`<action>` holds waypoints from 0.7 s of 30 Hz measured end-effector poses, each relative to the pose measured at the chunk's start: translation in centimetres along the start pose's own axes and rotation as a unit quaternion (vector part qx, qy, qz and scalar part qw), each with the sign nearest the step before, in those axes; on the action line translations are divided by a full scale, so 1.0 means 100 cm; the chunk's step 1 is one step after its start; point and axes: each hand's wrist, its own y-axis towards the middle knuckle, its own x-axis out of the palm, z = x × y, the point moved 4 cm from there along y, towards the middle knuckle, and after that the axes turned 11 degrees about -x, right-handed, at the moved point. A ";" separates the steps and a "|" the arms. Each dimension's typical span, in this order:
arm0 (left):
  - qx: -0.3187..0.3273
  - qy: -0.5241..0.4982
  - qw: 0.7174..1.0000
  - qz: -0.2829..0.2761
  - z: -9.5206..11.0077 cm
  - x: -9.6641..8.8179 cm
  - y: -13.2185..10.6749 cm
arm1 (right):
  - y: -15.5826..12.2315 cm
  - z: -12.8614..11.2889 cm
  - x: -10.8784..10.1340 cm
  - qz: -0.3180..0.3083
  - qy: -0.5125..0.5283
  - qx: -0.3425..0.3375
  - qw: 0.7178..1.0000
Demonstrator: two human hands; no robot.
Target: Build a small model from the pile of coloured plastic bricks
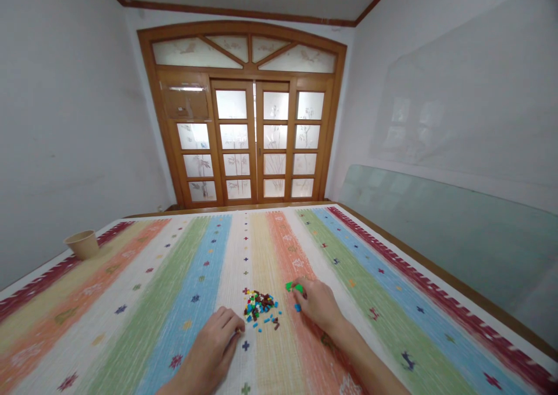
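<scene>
A small pile of tiny toy building bricks (260, 305), in brown, blue, green, yellow and other colours, lies on the striped cloth. Just left of it my left hand (220, 334) rests with its fingers curled together; what they hold, if anything, is hidden. On the pile's other side, my right hand (316, 302) is closed with its fingertips on a bright green brick piece (294, 287). Close under those fingers sits a blue brick (297, 308). Several loose blue and brown bricks are scattered in front of the pile.
The table is covered by a striped tablecloth (174, 302). A tan cup (82, 245) stands at the far left edge. Beyond the table are wooden doors with glass panes (253, 139), and a pale green glass panel (436, 226) runs along the right side.
</scene>
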 end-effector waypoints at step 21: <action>-0.002 0.005 1.000 0.006 -0.002 0.003 0.001 | -0.011 -0.050 0.029 -0.046 0.031 -0.105 0.993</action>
